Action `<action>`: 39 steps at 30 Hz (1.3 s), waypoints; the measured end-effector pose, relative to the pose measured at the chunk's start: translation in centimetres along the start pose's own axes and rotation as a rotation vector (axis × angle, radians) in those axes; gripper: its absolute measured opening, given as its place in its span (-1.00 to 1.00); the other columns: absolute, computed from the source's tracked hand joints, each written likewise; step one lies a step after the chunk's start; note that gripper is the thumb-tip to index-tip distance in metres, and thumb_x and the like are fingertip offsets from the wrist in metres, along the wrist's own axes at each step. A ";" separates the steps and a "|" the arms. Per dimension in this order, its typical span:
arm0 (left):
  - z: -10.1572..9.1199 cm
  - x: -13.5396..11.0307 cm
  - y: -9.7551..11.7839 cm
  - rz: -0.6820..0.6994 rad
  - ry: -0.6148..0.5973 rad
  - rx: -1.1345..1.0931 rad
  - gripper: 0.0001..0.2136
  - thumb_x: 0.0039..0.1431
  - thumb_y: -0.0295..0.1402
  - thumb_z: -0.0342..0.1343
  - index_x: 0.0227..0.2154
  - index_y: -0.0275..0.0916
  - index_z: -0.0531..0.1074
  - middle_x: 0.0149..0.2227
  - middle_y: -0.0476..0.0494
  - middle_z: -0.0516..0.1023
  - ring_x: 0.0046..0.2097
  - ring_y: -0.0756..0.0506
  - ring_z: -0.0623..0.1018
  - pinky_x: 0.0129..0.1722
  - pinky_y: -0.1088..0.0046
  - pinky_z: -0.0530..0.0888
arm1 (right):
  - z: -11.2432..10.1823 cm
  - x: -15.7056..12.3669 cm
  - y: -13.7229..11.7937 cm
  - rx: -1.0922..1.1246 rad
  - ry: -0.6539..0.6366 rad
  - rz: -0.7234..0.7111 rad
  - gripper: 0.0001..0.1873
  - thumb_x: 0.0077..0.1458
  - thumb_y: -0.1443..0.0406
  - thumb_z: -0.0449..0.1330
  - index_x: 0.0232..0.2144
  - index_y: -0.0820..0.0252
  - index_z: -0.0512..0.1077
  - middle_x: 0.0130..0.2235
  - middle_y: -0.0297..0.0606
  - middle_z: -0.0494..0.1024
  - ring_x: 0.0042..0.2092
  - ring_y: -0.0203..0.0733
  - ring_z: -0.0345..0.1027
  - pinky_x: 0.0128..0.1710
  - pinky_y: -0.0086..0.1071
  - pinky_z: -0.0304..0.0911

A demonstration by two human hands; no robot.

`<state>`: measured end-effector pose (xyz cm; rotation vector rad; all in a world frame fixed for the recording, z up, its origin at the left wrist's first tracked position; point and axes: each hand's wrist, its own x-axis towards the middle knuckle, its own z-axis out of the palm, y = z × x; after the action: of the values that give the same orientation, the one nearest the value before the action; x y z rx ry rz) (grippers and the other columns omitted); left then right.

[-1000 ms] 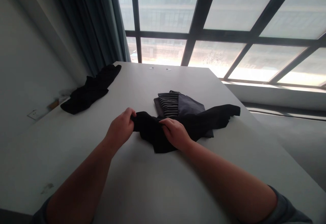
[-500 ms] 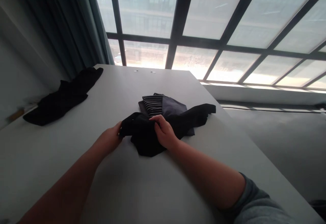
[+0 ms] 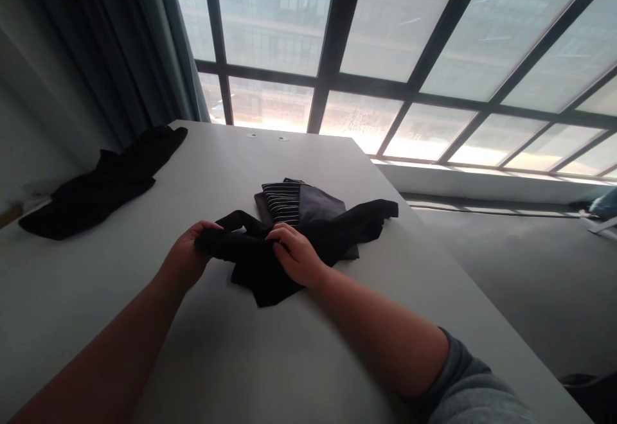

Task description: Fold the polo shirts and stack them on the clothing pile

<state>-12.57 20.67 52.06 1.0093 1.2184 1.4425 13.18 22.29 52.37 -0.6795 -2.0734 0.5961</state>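
A crumpled black garment (image 3: pixel 263 276) lies across the middle of the white table (image 3: pixel 202 360); its exact kind I cannot make out. My left hand (image 3: pixel 187 257) grips its left end, lifted a little off the table. With fingers and thumb closed, my right hand (image 3: pixel 296 254) pinches the cloth near its middle. One part of the garment stretches out to the right. Partly under and behind it sit folded cloths, one black with white stripes (image 3: pixel 282 202) and one plain grey (image 3: pixel 321 202).
Another black garment (image 3: pixel 103 176) lies along the table's left edge. Beyond the table are a dark curtain (image 3: pixel 110 38) and large framed windows (image 3: pixel 279 19). Two small white discs (image 3: pixel 283 139) sit near the far edge. Grey floor (image 3: pixel 496 263) shows at right.
My left hand has drawn its end of the black garment to the left and slightly up, stretching it. My right hand keeps its pinch, shifted slightly left as the view moved.
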 end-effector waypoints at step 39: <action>-0.5 -1.1 2.6 0.076 -0.625 1.123 -0.57 0.26 0.02 0.11 0.06 -0.08 0.52 -0.03 -0.14 0.63 -0.06 -0.23 0.56 -0.05 0.27 0.40 | 0.4 0.0 0.2 -0.326 -0.321 0.037 -0.90 0.05 0.41 0.14 -0.34 0.20 0.44 -0.37 -0.28 0.50 -0.30 -0.22 0.33 -0.23 -0.39 0.11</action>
<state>-13.26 19.40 54.52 2.0576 1.4779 0.2867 12.93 22.37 52.04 -0.8531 -2.4945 0.4101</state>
